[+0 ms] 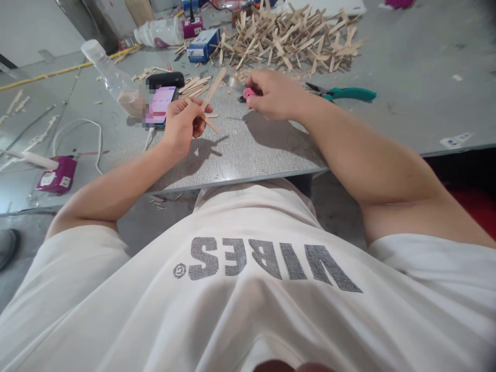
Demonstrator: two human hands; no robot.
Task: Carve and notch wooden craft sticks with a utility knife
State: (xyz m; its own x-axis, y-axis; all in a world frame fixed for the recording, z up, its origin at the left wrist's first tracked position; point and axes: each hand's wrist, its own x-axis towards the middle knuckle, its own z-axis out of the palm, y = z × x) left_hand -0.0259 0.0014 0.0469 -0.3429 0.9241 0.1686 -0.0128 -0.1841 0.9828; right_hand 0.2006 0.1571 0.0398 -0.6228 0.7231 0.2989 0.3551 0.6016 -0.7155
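My left hand (188, 119) is closed on crossed wooden craft sticks (214, 89). One stick points up and away from the fingers, and a shorter end juts out below. To the right, my right hand (276, 95) grips a pink utility knife (248, 93). Its blurred metal blade points left toward the sticks but stays apart from them. Most of the knife's handle is hidden in the fingers. Just beyond my right wrist lie green-handled pliers (349, 94). Flat loose sticks (197, 85) rest on the table behind my left hand.
A big heap of crossed wooden sticks (287, 39) covers the back of the grey table (248, 155). Around my left hand are a lit phone (160, 106), a black case (166, 79) and a clear bottle (116, 77). A blue box (203, 45) stands by the heap; a purple device (58, 174) sits far left.
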